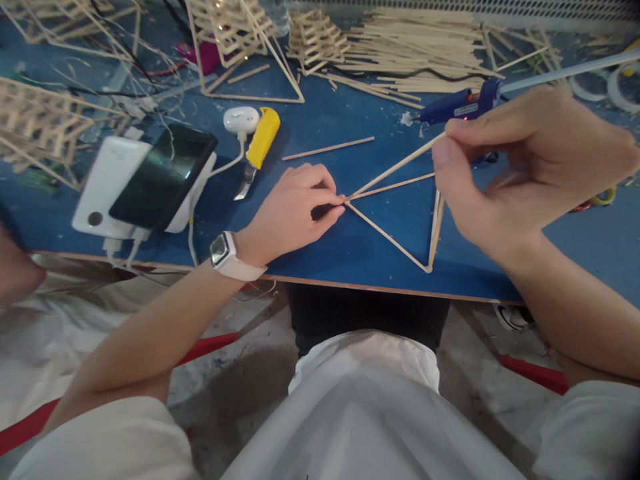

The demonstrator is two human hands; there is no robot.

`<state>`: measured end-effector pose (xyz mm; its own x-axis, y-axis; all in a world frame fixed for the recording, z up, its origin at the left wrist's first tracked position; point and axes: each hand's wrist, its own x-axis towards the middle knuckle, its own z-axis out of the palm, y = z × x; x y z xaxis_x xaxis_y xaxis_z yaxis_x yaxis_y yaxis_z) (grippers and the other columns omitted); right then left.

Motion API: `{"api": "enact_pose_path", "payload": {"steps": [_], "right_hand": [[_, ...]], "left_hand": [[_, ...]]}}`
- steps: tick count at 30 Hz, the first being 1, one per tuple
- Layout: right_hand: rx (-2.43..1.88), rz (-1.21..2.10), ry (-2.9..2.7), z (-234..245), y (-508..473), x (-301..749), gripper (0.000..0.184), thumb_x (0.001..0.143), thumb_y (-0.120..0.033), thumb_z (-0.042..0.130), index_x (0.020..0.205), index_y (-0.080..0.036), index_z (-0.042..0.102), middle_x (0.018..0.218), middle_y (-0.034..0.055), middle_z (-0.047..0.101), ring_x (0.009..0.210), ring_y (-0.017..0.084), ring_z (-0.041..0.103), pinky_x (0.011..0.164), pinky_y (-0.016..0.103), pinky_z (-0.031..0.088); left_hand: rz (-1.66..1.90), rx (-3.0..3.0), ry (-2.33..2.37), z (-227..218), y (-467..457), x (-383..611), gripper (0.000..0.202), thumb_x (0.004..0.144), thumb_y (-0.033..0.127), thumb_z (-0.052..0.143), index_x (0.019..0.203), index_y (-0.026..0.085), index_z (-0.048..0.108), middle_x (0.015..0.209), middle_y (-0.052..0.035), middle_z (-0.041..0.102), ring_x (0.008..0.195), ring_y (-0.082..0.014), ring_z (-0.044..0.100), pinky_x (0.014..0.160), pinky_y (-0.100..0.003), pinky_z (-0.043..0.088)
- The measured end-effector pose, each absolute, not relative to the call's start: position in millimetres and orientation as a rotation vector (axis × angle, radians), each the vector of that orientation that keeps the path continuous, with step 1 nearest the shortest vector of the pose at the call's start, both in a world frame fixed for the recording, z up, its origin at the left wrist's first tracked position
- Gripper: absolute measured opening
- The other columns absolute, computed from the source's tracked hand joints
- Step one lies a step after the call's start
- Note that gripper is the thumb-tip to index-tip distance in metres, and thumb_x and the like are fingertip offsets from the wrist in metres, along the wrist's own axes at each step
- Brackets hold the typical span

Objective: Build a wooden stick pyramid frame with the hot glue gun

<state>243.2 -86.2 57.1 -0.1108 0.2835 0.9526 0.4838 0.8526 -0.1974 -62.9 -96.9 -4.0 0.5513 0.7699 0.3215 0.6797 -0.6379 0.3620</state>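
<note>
A triangle of thin wooden sticks (390,236) lies on the blue tabletop, its left corner at my left hand (305,203). The thumb and forefinger of that hand pinch the corner where the sticks meet. My right hand (515,160) pinches the upper end of a wooden stick (395,165), which slants up to the right from the same corner. Its far end sits above the table. At the triangle's right side, sticks meet in a low corner near the table's front edge. A loose stick (329,148) lies behind my left hand.
A blue glue gun (460,107) lies behind my right hand. Left of my left hand are a yellow-handled knife (263,138), a white earbud case (241,120), a black phone (164,177) and a white power bank (107,190). Stick piles (415,47) and lattice frames (230,30) line the back.
</note>
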Motion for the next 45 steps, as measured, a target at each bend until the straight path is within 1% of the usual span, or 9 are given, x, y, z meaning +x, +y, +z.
{"api": "enact_pose_path", "payload": {"steps": [7, 13, 19, 22, 26, 29, 31, 38, 45], "right_hand": [[-0.585, 0.029, -1.625, 63, -95, 236, 0.020, 0.103, -0.042, 0.083, 0.095, -0.024, 0.089, 0.078, 0.0035, 0.082, 0.067, 0.019, 0.080, 0.053, 0.031, 0.054], [-0.800, 0.157, -1.684, 53, -103, 242, 0.029, 0.113, -0.059, 0.077, 0.116, -0.032, 0.086, 0.103, 0.0070, 0.085, 0.090, 0.027, 0.086, 0.072, 0.042, 0.069], [-0.779, 0.279, -1.599, 30, -78, 252, 0.045, 0.124, -0.070, 0.052, 0.130, -0.036, 0.080, 0.097, 0.0032, 0.071, 0.080, 0.024, 0.080, 0.071, 0.041, 0.067], [-0.801, 0.347, -1.687, 25, -66, 257, 0.040, 0.119, -0.069, 0.062, 0.127, -0.034, 0.079, 0.102, 0.0046, 0.077, 0.082, 0.024, 0.078, 0.071, 0.042, 0.067], [-0.772, 0.409, -2.084, 17, -57, 254, 0.020, 0.107, -0.051, 0.085, 0.115, -0.032, 0.083, 0.115, 0.0053, 0.086, 0.098, 0.026, 0.079, 0.087, 0.046, 0.069], [-0.824, 0.434, -2.363, 10, -55, 248, 0.016, 0.103, -0.041, 0.088, 0.118, -0.035, 0.086, 0.124, 0.0059, 0.088, 0.118, 0.034, 0.079, 0.109, 0.057, 0.068], [-0.881, 0.434, -2.442, 6, -55, 245, 0.016, 0.105, -0.037, 0.085, 0.120, -0.036, 0.088, 0.128, 0.0068, 0.087, 0.126, 0.039, 0.078, 0.114, 0.063, 0.065], [-0.952, 0.416, -2.441, 3, -52, 247, 0.007, 0.105, -0.027, 0.080, 0.104, -0.032, 0.085, 0.107, 0.0077, 0.083, 0.105, 0.037, 0.079, 0.100, 0.059, 0.064], [-0.972, 0.354, -2.404, 13, -54, 250, 0.006, 0.106, -0.030, 0.078, 0.101, -0.032, 0.078, 0.102, 0.0072, 0.080, 0.095, 0.034, 0.076, 0.091, 0.055, 0.065]], "left_hand": [[0.682, 2.402, 1.158, 11, -89, -56, 0.033, 0.114, 0.048, 0.072, 0.134, 0.027, 0.087, 0.126, -0.0076, 0.083, 0.099, -0.0204, 0.077, 0.099, -0.040, 0.066], [0.555, 2.462, 1.029, 26, -64, -50, 0.034, 0.111, 0.055, 0.073, 0.125, 0.029, 0.089, 0.123, -0.0088, 0.084, 0.105, -0.0248, 0.080, 0.101, -0.040, 0.065], [0.490, 2.426, 0.901, 23, -50, -51, 0.031, 0.113, 0.054, 0.070, 0.116, 0.030, 0.089, 0.124, -0.0071, 0.086, 0.114, -0.0252, 0.082, 0.110, -0.040, 0.063], [0.497, 2.432, 0.912, 19, -51, -54, 0.032, 0.114, 0.054, 0.069, 0.114, 0.029, 0.088, 0.126, -0.0089, 0.086, 0.120, -0.0275, 0.082, 0.115, -0.043, 0.063], [0.510, 2.451, 0.922, 18, -52, -59, 0.033, 0.113, 0.055, 0.069, 0.114, 0.028, 0.088, 0.125, -0.0111, 0.085, 0.122, -0.0309, 0.082, 0.117, -0.049, 0.064], [0.512, 2.450, 0.902, 17, -51, -60, 0.031, 0.113, 0.053, 0.068, 0.116, 0.030, 0.088, 0.123, -0.0105, 0.084, 0.122, -0.0323, 0.083, 0.118, -0.052, 0.064], [0.521, 2.447, 0.901, 16, -50, -60, 0.030, 0.113, 0.052, 0.068, 0.117, 0.030, 0.088, 0.124, -0.0105, 0.084, 0.124, -0.0329, 0.082, 0.119, -0.054, 0.064], [0.596, 2.428, 0.899, 11, -53, -54, 0.028, 0.113, 0.050, 0.068, 0.117, 0.029, 0.085, 0.136, -0.0118, 0.079, 0.123, -0.0315, 0.081, 0.117, -0.054, 0.066], [0.679, 2.338, 0.982, 10, -61, -44, 0.034, 0.111, 0.048, 0.075, 0.135, 0.025, 0.080, 0.130, -0.0136, 0.083, 0.110, -0.0278, 0.082, 0.105, -0.049, 0.072]]}}
